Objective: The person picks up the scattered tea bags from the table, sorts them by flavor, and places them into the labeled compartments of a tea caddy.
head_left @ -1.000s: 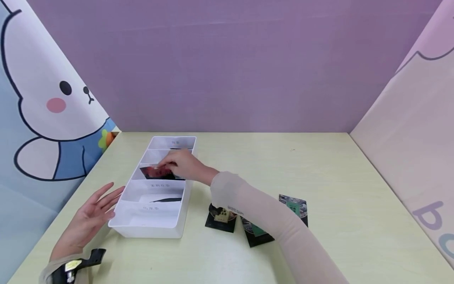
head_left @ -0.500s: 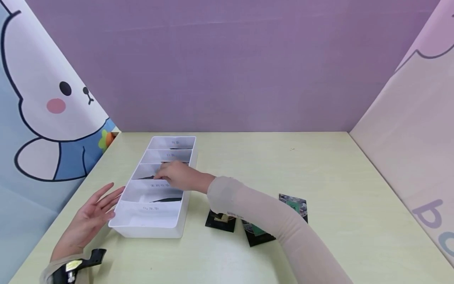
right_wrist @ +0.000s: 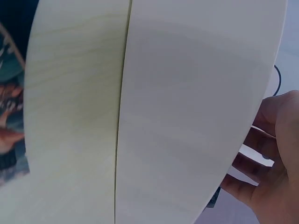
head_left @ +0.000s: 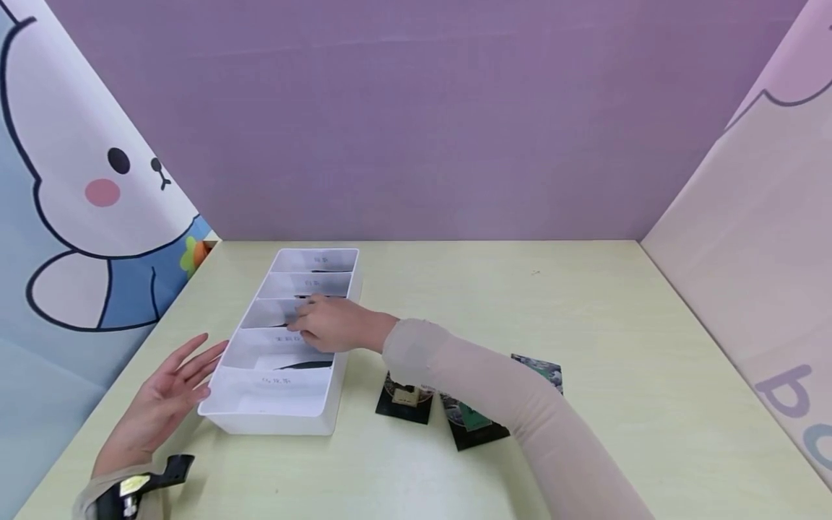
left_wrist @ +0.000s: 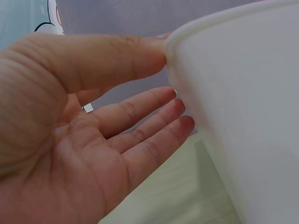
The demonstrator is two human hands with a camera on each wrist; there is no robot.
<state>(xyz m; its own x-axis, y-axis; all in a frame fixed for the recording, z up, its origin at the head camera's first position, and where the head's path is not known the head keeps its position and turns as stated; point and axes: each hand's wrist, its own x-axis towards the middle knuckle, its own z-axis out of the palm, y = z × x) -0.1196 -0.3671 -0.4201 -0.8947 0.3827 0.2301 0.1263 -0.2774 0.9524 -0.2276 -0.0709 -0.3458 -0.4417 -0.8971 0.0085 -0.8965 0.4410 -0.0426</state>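
A white box (head_left: 279,425) with several compartments in a row stands at the left of the table, handwritten labels on its walls. My right hand (head_left: 338,323) reaches over its right side into the middle compartment, fingers loosely bent. The dark edge of a flat sachet (head_left: 282,326) shows under the fingertips; the rest is hidden. In the right wrist view the fingers (right_wrist: 240,189) hang over the far side of the box wall, with a small dark sachet corner (right_wrist: 213,198) below them. My left hand (head_left: 162,408) rests beside the box with straight fingers, fingertips and thumb right at its left side.
On the table right of the box lie a black sachet with a yellow label (head_left: 404,413) and a green-labelled sachet (head_left: 477,433). Another patterned sachet (head_left: 549,370) is partly covered by the right forearm. Dark sachet edges (head_left: 308,365) show in other compartments. A purple wall (head_left: 429,144) stands behind.
My right hand has lowered a red and black sachet into the middle compartment and loosened its fingers, and the sachet has sunk nearly out of sight. The left hand has stayed still.
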